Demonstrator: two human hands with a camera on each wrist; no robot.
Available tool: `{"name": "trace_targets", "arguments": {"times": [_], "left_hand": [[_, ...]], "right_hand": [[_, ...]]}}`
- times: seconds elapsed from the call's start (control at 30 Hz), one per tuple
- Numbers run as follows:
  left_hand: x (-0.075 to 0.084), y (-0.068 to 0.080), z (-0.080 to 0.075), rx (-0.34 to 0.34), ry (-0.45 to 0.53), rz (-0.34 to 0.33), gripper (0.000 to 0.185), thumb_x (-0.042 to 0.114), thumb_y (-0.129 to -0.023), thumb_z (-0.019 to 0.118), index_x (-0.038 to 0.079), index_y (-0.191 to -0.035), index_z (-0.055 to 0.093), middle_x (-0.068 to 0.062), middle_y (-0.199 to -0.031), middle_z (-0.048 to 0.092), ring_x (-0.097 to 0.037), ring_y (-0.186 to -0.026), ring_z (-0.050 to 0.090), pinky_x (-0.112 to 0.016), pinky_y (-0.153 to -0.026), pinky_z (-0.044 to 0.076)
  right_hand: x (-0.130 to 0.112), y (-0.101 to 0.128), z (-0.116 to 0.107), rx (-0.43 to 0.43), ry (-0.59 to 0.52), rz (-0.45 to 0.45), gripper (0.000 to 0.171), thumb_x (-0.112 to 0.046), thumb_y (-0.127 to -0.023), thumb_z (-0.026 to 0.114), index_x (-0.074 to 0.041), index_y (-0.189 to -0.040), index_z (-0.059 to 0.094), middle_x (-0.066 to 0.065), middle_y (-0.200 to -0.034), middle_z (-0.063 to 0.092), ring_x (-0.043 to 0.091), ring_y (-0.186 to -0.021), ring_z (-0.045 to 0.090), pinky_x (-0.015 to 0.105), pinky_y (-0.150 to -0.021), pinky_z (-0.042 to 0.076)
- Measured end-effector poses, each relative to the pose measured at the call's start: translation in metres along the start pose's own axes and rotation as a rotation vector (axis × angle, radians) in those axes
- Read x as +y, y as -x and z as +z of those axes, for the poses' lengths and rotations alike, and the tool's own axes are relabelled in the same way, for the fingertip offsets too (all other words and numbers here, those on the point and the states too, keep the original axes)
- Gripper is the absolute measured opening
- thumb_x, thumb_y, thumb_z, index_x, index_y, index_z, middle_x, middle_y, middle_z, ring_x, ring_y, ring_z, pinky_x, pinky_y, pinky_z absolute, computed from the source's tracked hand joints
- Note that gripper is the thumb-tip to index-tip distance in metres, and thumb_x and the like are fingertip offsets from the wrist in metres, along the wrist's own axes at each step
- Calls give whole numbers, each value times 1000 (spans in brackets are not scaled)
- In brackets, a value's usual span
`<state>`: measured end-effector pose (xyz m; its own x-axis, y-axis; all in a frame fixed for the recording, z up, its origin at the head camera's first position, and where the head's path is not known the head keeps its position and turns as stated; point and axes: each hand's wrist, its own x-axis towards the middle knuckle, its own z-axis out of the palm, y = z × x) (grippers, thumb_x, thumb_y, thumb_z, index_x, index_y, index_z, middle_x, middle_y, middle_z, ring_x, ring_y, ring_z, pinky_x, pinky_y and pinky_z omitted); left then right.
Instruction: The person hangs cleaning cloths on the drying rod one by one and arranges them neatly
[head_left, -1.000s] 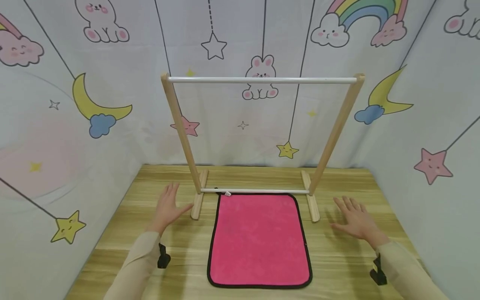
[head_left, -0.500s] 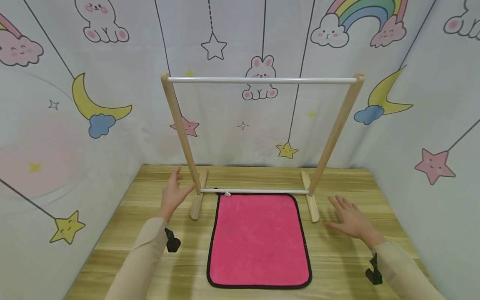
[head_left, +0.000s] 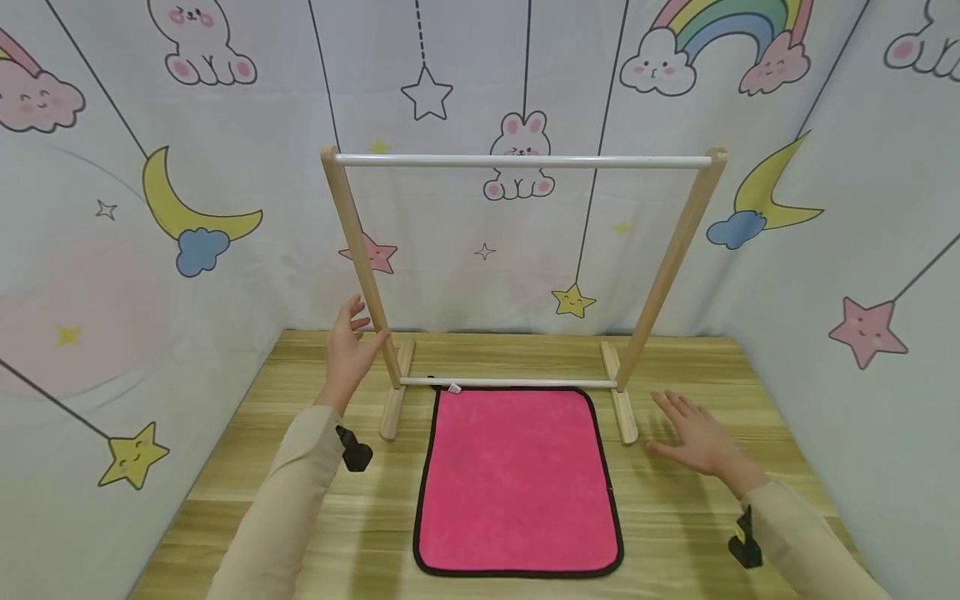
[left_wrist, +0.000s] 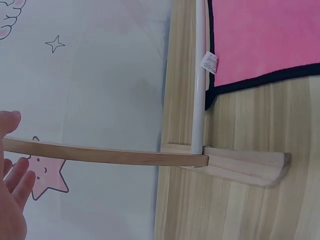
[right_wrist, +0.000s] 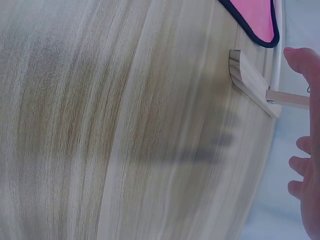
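A wooden rack (head_left: 521, 162) with white top and bottom rods stands at the back of the table. My left hand (head_left: 351, 354) is raised beside its left post (left_wrist: 105, 153); the thumb and loosely bent fingers lie on either side of the post in the left wrist view, apart from it as far as I can tell. A pink towel (head_left: 521, 479) with black edging lies flat in front of the rack, its small white label (left_wrist: 209, 62) by the lower rod. My right hand (head_left: 697, 437) hovers over the table right of the rack, fingers spread, holding nothing.
The wood-grain table (head_left: 300, 533) ends against white curtains (head_left: 465, 283) printed with stars, moons and rabbits at the back and both sides. The rack's right foot (right_wrist: 247, 80) stands left of my right hand, near the towel's corner.
My left hand has moved forward and up along the left post, and its fingers have bent a little. The right hand has shifted slightly left. Rack and towel stay in place.
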<state>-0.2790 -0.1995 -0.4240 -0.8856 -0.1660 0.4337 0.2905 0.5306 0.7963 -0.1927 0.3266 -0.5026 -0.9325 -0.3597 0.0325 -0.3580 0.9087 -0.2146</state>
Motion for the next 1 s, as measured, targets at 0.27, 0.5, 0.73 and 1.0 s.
{"name": "trace_targets", "arguments": {"times": [0.27, 0.5, 0.73, 1.0], "left_hand": [[4, -11, 7, 81, 69, -23, 66, -2, -76, 68, 0, -134, 36, -19, -120, 49, -33, -103, 54, -45, -84, 50], [9, -15, 9, 110, 82, -39, 58, -2, -79, 65, 2, -132, 41, -19, -115, 52, -30, -100, 55, -42, -80, 52], [8, -16, 11, 120, 72, -46, 42, -1, -84, 59, 1, -125, 48, -19, -113, 55, -29, -98, 57, -41, -79, 53], [8, -16, 12, 117, 51, -49, 37, 0, -86, 57, 0, -122, 50, -19, -112, 56, -30, -97, 56, -42, -79, 52]], "right_hand": [[-5, -3, 1, 11, 0, -35, 81, -41, -79, 65, 2, -138, 30, 32, -136, 32, 49, -122, 31, 63, -99, 26], [-7, -7, 3, 22, -7, -43, 80, -41, -79, 65, 1, -138, 31, 31, -136, 32, 49, -121, 33, 63, -97, 27], [-12, -13, 3, 23, -26, -53, 79, -41, -79, 66, 0, -138, 33, 31, -134, 35, 49, -118, 36, 61, -95, 32], [-24, -25, 6, 30, -73, -81, 79, -42, -77, 67, -1, -137, 35, 29, -131, 40, 47, -117, 39, 59, -95, 34]]}}
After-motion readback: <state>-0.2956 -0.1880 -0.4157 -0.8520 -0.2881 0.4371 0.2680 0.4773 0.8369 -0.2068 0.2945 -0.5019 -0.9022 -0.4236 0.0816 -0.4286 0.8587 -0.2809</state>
